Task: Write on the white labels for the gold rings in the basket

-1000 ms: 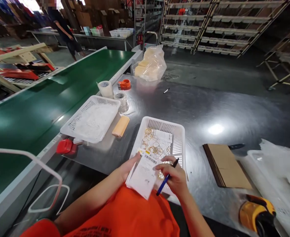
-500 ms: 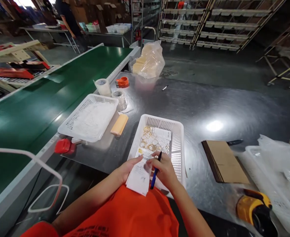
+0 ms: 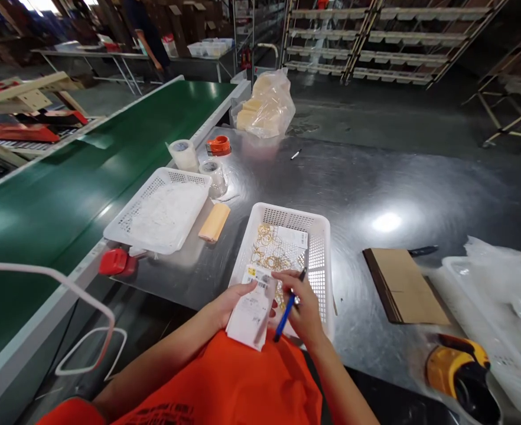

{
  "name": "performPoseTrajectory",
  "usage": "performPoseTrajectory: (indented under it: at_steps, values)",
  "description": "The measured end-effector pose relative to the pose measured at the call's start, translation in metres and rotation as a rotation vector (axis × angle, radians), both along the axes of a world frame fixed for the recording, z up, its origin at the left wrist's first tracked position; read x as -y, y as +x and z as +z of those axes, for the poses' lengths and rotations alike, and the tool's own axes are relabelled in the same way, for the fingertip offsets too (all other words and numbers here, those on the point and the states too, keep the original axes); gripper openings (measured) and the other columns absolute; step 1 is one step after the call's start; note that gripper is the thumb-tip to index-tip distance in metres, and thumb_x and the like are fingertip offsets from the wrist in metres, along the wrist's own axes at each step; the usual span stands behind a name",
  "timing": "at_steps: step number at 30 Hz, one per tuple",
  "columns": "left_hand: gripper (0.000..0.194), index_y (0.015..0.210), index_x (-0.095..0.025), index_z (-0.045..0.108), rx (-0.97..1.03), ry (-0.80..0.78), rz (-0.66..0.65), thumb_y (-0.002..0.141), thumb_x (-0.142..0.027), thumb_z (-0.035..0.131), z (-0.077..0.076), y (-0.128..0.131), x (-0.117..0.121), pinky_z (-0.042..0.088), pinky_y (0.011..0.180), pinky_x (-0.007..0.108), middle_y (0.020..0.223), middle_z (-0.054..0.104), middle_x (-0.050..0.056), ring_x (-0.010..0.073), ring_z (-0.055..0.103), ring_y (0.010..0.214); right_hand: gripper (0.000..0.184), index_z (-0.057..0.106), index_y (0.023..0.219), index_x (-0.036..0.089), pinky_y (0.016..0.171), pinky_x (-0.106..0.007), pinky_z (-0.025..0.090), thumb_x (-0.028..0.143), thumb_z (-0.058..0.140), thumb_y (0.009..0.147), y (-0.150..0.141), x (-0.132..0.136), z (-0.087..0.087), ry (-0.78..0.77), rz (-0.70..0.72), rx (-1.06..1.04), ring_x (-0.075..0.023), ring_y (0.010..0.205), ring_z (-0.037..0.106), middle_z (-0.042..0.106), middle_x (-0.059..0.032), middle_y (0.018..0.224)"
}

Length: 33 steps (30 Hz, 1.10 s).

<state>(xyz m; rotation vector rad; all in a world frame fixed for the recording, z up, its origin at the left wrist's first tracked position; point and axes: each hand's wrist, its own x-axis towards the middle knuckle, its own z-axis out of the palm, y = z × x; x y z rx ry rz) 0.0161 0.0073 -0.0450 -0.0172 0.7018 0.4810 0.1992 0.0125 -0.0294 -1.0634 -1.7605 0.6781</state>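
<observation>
My left hand (image 3: 234, 301) is closed on a long white paper slip (image 3: 250, 310) with a barcode and a yellow mark at its top; the thumb lies across its front. A blue and black pen (image 3: 289, 310) is held in my right hand (image 3: 305, 304), slanting down toward my lap, just right of the slip. Both hands are over the near end of a white perforated basket (image 3: 324, 260). Inside it lie thin gold-coloured rings (image 3: 267, 254) in clear bags and a white label card (image 3: 293, 237).
Left stands another white basket (image 3: 163, 230) lined with plastic, beside a peach paper bundle (image 3: 215, 222), tape rolls (image 3: 184, 154) and a red tape dispenser (image 3: 113, 261). Rightward lie cardboard sheets (image 3: 406, 286) and a yellow tape dispenser (image 3: 455, 369). A green conveyor (image 3: 154, 130) runs alongside; a person (image 3: 147, 35) stands beyond.
My right hand has shifted slightly right, away from the slip, and the pen has tilted more. The slip shows more of its top. The person in the background has moved right.
</observation>
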Motion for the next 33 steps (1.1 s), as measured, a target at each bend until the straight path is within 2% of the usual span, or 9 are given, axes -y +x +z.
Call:
performPoseTrajectory:
  at_steps: [2, 4, 6, 9, 12, 15, 19, 25, 33]
  values:
    - [0.049, 0.11, -0.003, 0.059, -0.013, 0.028, 0.035, 0.091, -0.044, 0.041, 0.004, 0.001, -0.002, 0.049, 0.075, 0.038, 0.085, 0.07, 0.017, 0.0248, 0.068, 0.074, 0.018, 0.051, 0.107, 0.023, 0.073, -0.034, 0.049, 0.027, 0.043, 0.091, -0.004, 0.007, 0.009, -0.189, -0.039, -0.286, -0.019, 0.086, 0.061, 0.065, -0.0068, 0.093]
    - [0.051, 0.113, -0.003, 0.058, -0.026, 0.057, 0.049, 0.091, -0.045, 0.039, 0.007, 0.002, -0.004, 0.049, 0.075, 0.038, 0.085, 0.07, 0.017, 0.0254, 0.068, 0.075, 0.027, 0.046, 0.11, 0.023, 0.061, -0.031, 0.049, 0.039, 0.031, 0.095, -0.012, 0.016, 0.013, -0.366, 0.017, -0.526, -0.0163, 0.067, 0.059, 0.062, -0.0044, 0.082]
    - [0.054, 0.113, -0.003, 0.059, -0.03, 0.056, 0.038, 0.092, -0.048, 0.037, 0.009, 0.002, -0.005, 0.048, 0.074, 0.037, 0.081, 0.07, 0.017, 0.0263, 0.068, 0.074, 0.034, 0.05, 0.1, 0.021, 0.051, -0.027, 0.044, 0.046, 0.027, 0.095, -0.024, 0.025, 0.012, -0.456, 0.082, -0.619, -0.0142, 0.055, 0.051, 0.054, -0.0006, 0.068]
    - [0.051, 0.113, -0.003, 0.059, -0.043, 0.005, 0.094, 0.092, -0.045, 0.039, 0.011, 0.003, -0.006, 0.048, 0.077, 0.034, 0.081, 0.071, 0.015, 0.0258, 0.068, 0.077, 0.034, 0.049, 0.071, 0.02, 0.051, -0.025, 0.04, 0.045, 0.038, 0.091, -0.045, 0.034, 0.003, -0.448, 0.002, -0.537, -0.0126, 0.054, 0.047, 0.049, 0.001, 0.061]
    - [0.048, 0.117, -0.003, 0.057, -0.064, -0.041, 0.159, 0.092, -0.041, 0.041, 0.009, 0.003, -0.005, 0.047, 0.084, 0.035, 0.088, 0.071, 0.015, 0.026, 0.068, 0.084, 0.036, 0.043, 0.06, 0.02, 0.049, -0.025, 0.037, 0.043, 0.049, 0.087, -0.058, 0.036, -0.003, -0.436, -0.061, -0.432, -0.0115, 0.051, 0.044, 0.046, 0.0026, 0.054]
    - [0.049, 0.121, -0.005, 0.055, -0.037, -0.041, 0.16, 0.091, -0.041, 0.043, 0.005, 0.003, -0.002, 0.047, 0.087, 0.037, 0.093, 0.071, 0.015, 0.0273, 0.068, 0.088, 0.043, 0.034, 0.051, 0.021, 0.045, -0.025, 0.031, 0.04, 0.06, 0.079, -0.063, 0.033, -0.005, -0.394, -0.073, -0.352, -0.0095, 0.044, 0.036, 0.038, 0.0053, 0.046]
    - [0.049, 0.122, -0.005, 0.055, -0.05, -0.028, 0.157, 0.092, -0.041, 0.041, 0.002, 0.003, -0.001, 0.047, 0.088, 0.038, 0.095, 0.071, 0.016, 0.0274, 0.068, 0.089, 0.046, 0.026, 0.047, 0.021, 0.044, -0.024, 0.028, 0.033, 0.057, 0.08, -0.065, 0.032, -0.004, -0.348, -0.082, -0.29, -0.008, 0.042, 0.031, 0.031, 0.0065, 0.043]
    - [0.046, 0.122, -0.004, 0.055, -0.092, -0.071, 0.202, 0.094, -0.036, 0.039, 0.014, 0.007, -0.001, 0.047, 0.088, 0.036, 0.094, 0.071, 0.016, 0.0255, 0.067, 0.09, 0.044, 0.027, 0.048, 0.021, 0.05, -0.027, 0.029, 0.029, 0.048, 0.086, -0.067, 0.034, -0.005, -0.22, -0.121, -0.116, -0.0088, 0.043, 0.034, 0.033, 0.006, 0.044]
    - [0.046, 0.124, -0.002, 0.053, -0.121, -0.098, 0.232, 0.092, -0.033, 0.043, 0.015, 0.007, -0.001, 0.048, 0.088, 0.036, 0.097, 0.071, 0.017, 0.026, 0.068, 0.089, 0.042, 0.025, 0.05, 0.021, 0.045, -0.025, 0.026, 0.028, 0.049, 0.084, -0.069, 0.032, -0.007, -0.3, -0.094, -0.198, -0.0078, 0.043, 0.03, 0.028, 0.0066, 0.045]
